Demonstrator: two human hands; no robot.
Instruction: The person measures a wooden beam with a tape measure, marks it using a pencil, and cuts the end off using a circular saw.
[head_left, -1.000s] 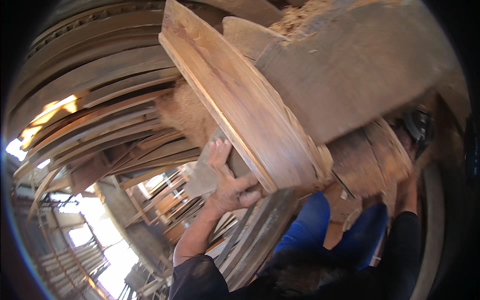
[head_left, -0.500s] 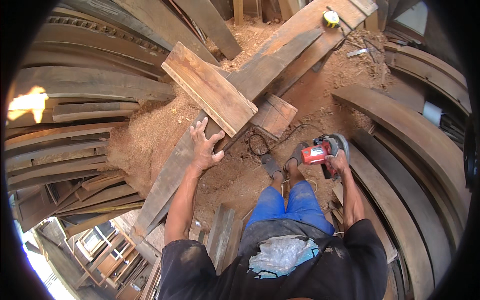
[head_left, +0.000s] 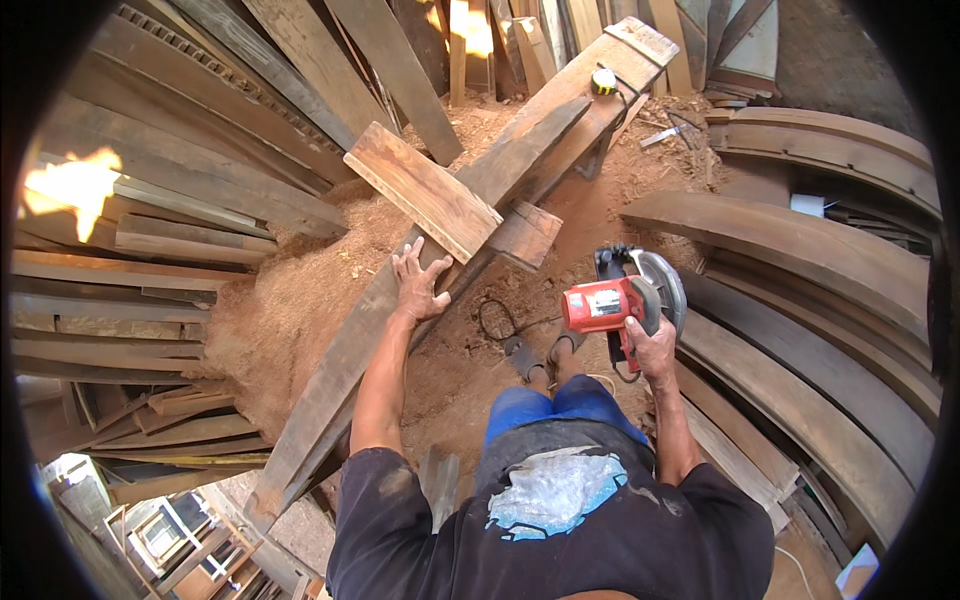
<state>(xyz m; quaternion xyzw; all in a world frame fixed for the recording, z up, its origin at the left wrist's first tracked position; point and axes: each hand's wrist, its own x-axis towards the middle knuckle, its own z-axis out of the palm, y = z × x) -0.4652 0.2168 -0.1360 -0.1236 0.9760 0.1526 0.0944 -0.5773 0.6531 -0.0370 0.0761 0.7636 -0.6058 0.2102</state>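
Observation:
A short, thick wooden board (head_left: 425, 190) lies crosswise on a long dark beam (head_left: 345, 350) that runs diagonally. My left hand (head_left: 418, 284) is open, fingers spread, at the board's near end and over the beam; whether the fingertips press on the board I cannot tell. My right hand (head_left: 652, 346) grips the handle of a red circular saw (head_left: 600, 305), held up in the air right of the board. The saw's round guard faces right. A wooden block (head_left: 528, 236) shows beneath the board's right end.
A yellow-and-black tape measure (head_left: 603, 82) rests at the beam's far end. Sawdust (head_left: 290, 290) is heaped on the left. Many planks (head_left: 220, 195) lean at left, with curved-looking timbers (head_left: 790, 245) at right. A dark cord (head_left: 490, 318) loops on the ground near my feet.
My right hand has raised the circular saw, bringing it up and a little left. The left hand stays by the board's near end. The whole view has shifted slightly.

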